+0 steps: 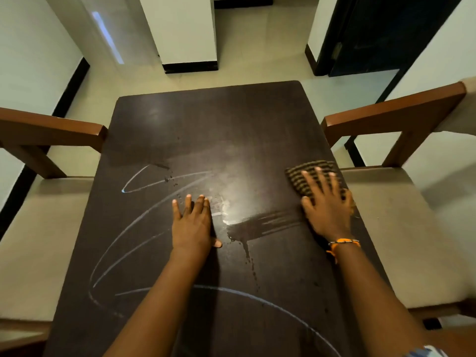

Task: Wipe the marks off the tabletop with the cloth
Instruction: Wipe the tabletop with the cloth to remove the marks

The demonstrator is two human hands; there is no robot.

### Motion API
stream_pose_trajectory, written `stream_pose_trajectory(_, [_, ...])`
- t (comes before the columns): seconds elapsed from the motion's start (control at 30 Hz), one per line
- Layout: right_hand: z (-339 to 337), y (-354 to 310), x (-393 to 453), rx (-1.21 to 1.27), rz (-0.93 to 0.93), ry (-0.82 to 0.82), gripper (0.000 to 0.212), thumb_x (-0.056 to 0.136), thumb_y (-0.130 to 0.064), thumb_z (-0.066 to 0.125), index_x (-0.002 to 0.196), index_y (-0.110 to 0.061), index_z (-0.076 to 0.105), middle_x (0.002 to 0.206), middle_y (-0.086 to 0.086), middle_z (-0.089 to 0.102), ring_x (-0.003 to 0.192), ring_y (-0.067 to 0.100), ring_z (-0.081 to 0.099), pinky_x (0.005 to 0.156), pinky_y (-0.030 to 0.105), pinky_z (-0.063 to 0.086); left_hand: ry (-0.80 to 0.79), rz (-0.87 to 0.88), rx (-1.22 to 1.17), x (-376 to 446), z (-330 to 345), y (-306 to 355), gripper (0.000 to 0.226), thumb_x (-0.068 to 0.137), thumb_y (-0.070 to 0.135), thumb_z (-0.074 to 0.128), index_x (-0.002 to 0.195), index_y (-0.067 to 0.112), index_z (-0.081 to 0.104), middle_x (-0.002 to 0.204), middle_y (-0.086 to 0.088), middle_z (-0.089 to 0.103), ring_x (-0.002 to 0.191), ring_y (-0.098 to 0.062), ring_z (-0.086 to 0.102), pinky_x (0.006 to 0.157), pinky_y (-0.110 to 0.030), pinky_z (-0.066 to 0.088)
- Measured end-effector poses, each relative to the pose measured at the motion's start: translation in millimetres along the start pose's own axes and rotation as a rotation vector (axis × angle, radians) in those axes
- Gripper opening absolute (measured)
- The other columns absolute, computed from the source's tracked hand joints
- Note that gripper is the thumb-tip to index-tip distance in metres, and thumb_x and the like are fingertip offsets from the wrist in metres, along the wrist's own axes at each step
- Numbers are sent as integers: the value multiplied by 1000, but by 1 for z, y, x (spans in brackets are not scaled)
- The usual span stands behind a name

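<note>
A dark brown rectangular wooden table [206, 119] with rounded corners fills the middle of the view, its far end bare and faintly glossy. The right hand [327, 210] lies palm down near the table's right edge, fingers spread wide and flat, pressing on a brown-and-tan striped cloth [309, 168]; the grip is not closed round the cloth but lies open upon it, and the cloth shows beyond the fingertips and just reaches the right edge. An orange braided wristband [343, 243] circles the right wrist. The left hand [192, 222] rests flat on the bare table near its centre, fingers together and extended, thumb stuck out to the right, holding nothing. Between the two hands runs a dark wet streak [262, 225], with a thin trickle and droplets trailing from it toward the near edge. White chalk-like curved marks [123, 228] loop across the left half of the table, from a narrow oval near the left edge down in long arcs toward the near edge, where one sweeps across under both forearms. A pale cloudy smear [231, 186] sits just beyond the left hand's fingertips. On each side of the table stands a wooden armchair with a beige cushion, one at the left edge [38, 228] and one at the right edge [412, 228].
</note>
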State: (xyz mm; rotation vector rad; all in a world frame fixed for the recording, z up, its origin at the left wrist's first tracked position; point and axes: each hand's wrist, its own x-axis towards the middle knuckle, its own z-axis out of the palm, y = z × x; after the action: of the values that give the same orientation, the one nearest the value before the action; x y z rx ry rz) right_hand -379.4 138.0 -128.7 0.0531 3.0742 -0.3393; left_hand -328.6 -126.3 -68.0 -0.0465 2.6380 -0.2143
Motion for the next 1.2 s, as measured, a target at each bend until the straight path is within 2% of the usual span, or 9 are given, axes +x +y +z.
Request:
stream_pose_trajectory(0.17, [7,-31,-9,7,163,34,59,94,-36,40,148,-35,15,159,1,6,145,26,-3,111,57,6,7,7,1,4,5,1,104,82,53,58,149,8,-8,159,-10,-6,145,-32,-13,114,-52,-10])
stream_pose_trajectory(0.33, [19,-99,-31,-20,67,13,60,93,-39,41,147,-36,15,159,1,7,145,26,-1,110,57,8,38,37,-122,8,13,-7,106,80,55,59,149,9,-7,159,-8,-7,145,-32,-15,114,-52,-11])
stream_pose_trajectory(0.5, [41,-189,-45,24,-53,-4,67,79,-47,19,144,-35,28,156,4,20,144,30,15,107,59,15,197,67,-309,-11,38,-53,107,80,61,54,148,14,-15,158,-5,-15,144,-30,-19,112,-52,-14])
stream_pose_trajectory(0.63, [60,-257,-52,26,-144,-35,65,75,-46,30,138,-33,42,149,6,37,137,32,33,100,60,30,221,-34,-342,-23,54,-122,108,78,63,53,149,13,-10,159,-4,-10,144,-29,-18,113,-53,-11])
stream_pose_trajectory(0.7, [71,-295,-59,45,-192,-67,63,75,-46,33,136,-34,44,148,6,40,135,31,36,100,58,30,199,-102,-352,-29,62,-161,109,77,62,56,149,12,-9,159,-4,-7,145,-29,-16,114,-54,-8])
stream_pose_trajectory(0.77, [79,-335,-69,67,-275,-89,61,79,-45,34,138,-34,41,150,6,35,138,31,30,103,58,24,169,-171,-373,-35,72,-193,110,76,59,60,150,11,-6,160,-5,-5,146,-29,-13,114,-55,-6])
stream_pose_trajectory(0.9, [94,-399,-86,132,-493,-203,60,90,-37,44,146,-33,24,159,3,7,145,27,-3,111,57,0,91,-252,-402,-47,89,-228,104,79,51,62,150,9,-1,160,-6,1,146,-28,-10,114,-56,-4])
stream_pose_trajectory(1.07, [92,-377,-70,89,-641,-140,59,81,-40,37,140,-37,37,154,-2,26,143,26,16,108,54,17,72,-254,-451,-48,92,-233,101,78,51,65,150,11,7,158,-5,13,147,-28,-6,114,-57,-6])
stream_pose_trajectory(1.2, [74,-308,-31,2,-376,-93,64,79,-42,27,143,-41,27,157,-6,18,145,21,9,108,50,15,104,-239,-497,-37,85,-230,96,73,52,69,147,13,21,154,-5,28,147,-29,1,113,-57,-9])
